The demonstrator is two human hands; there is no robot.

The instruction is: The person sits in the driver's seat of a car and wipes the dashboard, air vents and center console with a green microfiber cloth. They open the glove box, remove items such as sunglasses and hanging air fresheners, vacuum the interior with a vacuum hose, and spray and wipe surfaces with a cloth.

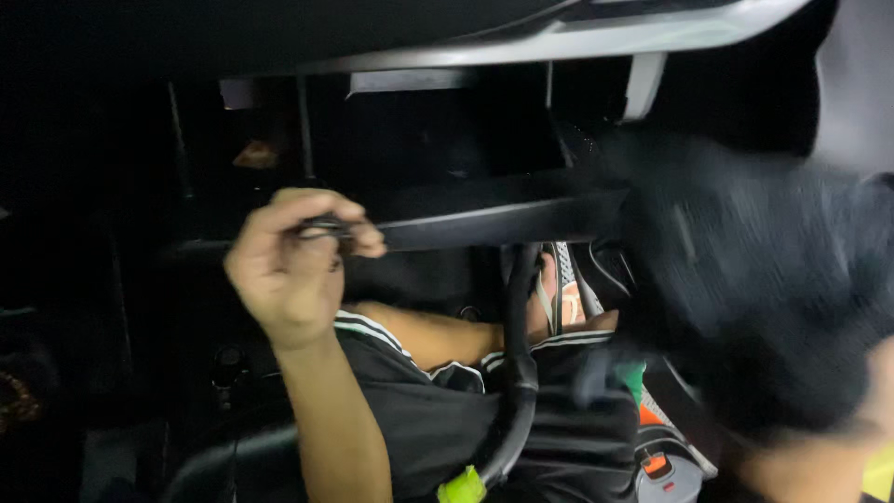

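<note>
Left hand [289, 270]: fingers [349, 233] curled shut, pinching the left end of a long black panel [494, 219] just under the dark open compartment [419, 130]. Panel is flat, dark, nearly level. Right hand [819, 447] blurred at the panel's lower right; finger state cannot be told.

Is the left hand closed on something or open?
Closed. The left hand is curled into a fist, thumb and fingers pinching a small dark part at the black panel's edge.
</note>
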